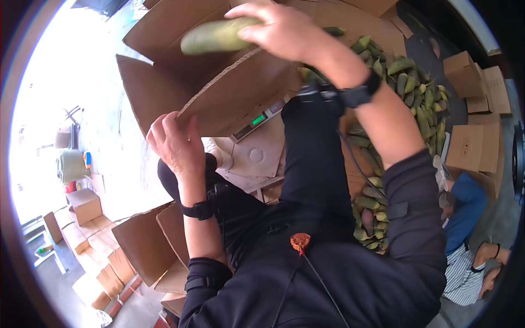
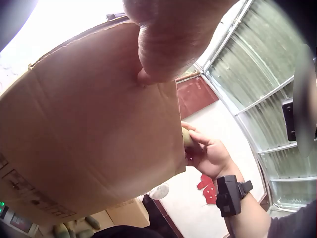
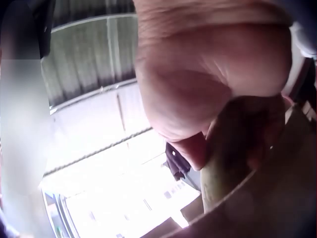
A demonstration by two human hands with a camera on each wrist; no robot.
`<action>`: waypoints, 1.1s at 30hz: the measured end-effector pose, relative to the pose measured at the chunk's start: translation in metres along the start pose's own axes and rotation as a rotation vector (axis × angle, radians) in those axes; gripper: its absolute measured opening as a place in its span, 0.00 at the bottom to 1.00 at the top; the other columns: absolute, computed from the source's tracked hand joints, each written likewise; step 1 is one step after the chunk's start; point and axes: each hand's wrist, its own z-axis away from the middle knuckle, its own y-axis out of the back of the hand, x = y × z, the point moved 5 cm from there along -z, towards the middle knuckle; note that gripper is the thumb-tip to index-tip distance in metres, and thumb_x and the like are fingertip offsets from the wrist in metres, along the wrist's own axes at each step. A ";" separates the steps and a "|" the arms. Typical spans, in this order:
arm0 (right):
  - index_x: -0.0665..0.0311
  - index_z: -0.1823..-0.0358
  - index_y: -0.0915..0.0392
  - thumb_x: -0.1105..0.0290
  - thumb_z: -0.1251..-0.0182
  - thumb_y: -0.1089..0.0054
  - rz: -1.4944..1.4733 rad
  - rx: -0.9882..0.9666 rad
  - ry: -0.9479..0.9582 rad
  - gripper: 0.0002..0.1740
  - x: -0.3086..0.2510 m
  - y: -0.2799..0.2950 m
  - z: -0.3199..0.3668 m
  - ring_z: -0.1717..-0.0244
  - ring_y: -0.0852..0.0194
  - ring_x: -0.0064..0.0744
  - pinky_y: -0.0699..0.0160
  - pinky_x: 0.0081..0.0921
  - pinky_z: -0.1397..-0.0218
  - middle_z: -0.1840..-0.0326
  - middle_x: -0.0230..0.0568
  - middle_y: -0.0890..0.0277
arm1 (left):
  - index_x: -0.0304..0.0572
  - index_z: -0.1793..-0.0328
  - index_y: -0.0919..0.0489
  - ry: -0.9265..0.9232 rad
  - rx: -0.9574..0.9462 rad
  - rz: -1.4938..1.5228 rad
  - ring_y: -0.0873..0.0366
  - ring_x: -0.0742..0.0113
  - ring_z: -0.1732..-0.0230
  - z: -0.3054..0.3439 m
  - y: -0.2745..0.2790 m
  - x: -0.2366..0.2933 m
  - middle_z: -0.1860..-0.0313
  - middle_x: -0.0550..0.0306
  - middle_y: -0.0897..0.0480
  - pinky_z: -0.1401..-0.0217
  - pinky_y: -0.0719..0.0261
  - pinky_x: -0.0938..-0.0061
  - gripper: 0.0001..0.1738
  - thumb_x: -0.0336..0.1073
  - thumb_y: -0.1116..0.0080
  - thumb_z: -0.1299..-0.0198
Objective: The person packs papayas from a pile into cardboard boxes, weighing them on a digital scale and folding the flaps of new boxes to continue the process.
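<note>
My right hand (image 1: 287, 33) grips a long green radish (image 1: 219, 37) by one end, above the open cardboard box (image 1: 213, 106). The right wrist view shows the radish (image 3: 218, 181) beneath the palm, partly hidden by the box's edge. With fingers over the rim and thumb on the near face, my left hand (image 1: 178, 143) holds the upright flap at its corner. That flap (image 2: 99, 119) fills much of the left wrist view. Beneath the box is a scale with a lit green display (image 1: 258, 119).
A heap of green radishes (image 1: 407, 82) lies right of my legs, with more beside my thigh. Cardboard boxes (image 1: 473, 147) stand at the far right, others (image 1: 104, 262) at the lower left. Another person in a striped shirt (image 1: 464, 279) is at the lower right.
</note>
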 end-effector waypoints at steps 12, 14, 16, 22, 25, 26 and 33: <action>0.53 0.57 0.18 0.70 0.41 0.52 -0.097 0.059 -0.031 0.15 -0.007 -0.045 -0.005 0.52 0.22 0.40 0.24 0.37 0.50 0.61 0.39 0.18 | 0.41 0.56 0.24 -0.070 0.026 -0.045 0.30 0.50 0.52 0.007 -0.007 -0.002 0.56 0.51 0.25 0.47 0.34 0.58 0.17 0.37 0.35 0.50; 0.55 0.59 0.18 0.67 0.39 0.50 -0.093 0.109 0.040 0.12 -0.013 -0.042 0.009 0.54 0.22 0.40 0.23 0.36 0.53 0.64 0.39 0.18 | 0.41 0.57 0.24 -0.009 0.044 -0.123 0.30 0.52 0.52 0.003 -0.009 -0.005 0.57 0.52 0.24 0.48 0.33 0.58 0.17 0.38 0.34 0.51; 0.57 0.63 0.18 0.72 0.42 0.46 -0.110 0.348 0.203 0.09 -0.015 -0.044 0.028 0.61 0.24 0.40 0.24 0.34 0.55 0.69 0.36 0.19 | 0.41 0.58 0.24 -0.028 0.049 -0.086 0.29 0.52 0.53 0.005 -0.010 -0.006 0.57 0.52 0.24 0.49 0.33 0.59 0.17 0.38 0.34 0.51; 0.56 0.69 0.19 0.78 0.49 0.41 -0.355 0.679 0.281 0.08 -0.011 -0.025 0.088 0.64 0.26 0.38 0.27 0.33 0.58 0.71 0.34 0.22 | 0.39 0.58 0.25 -0.030 0.040 -0.091 0.28 0.52 0.54 0.004 -0.008 -0.005 0.57 0.52 0.25 0.51 0.32 0.59 0.17 0.39 0.34 0.48; 0.59 0.67 0.21 0.80 0.45 0.42 -0.418 0.607 0.153 0.07 0.016 -0.020 0.119 0.62 0.26 0.37 0.27 0.30 0.58 0.67 0.33 0.21 | 0.38 0.57 0.25 0.011 0.017 -0.108 0.29 0.51 0.53 0.004 -0.011 -0.009 0.57 0.51 0.25 0.52 0.31 0.58 0.18 0.40 0.35 0.48; 0.60 0.66 0.20 0.79 0.45 0.42 -0.387 0.614 0.138 0.07 0.030 -0.020 0.129 0.63 0.25 0.38 0.26 0.30 0.59 0.66 0.34 0.21 | 0.37 0.57 0.25 0.004 0.021 -0.104 0.29 0.51 0.53 0.004 -0.011 -0.008 0.57 0.50 0.25 0.52 0.31 0.58 0.18 0.40 0.35 0.48; 0.62 0.61 0.19 0.74 0.37 0.45 -0.244 0.411 -0.451 0.06 0.106 -0.019 0.208 0.69 0.22 0.24 0.26 0.19 0.65 0.69 0.38 0.20 | 0.38 0.57 0.25 0.002 0.022 -0.123 0.29 0.51 0.53 0.004 -0.011 -0.009 0.58 0.50 0.26 0.53 0.30 0.59 0.17 0.40 0.35 0.48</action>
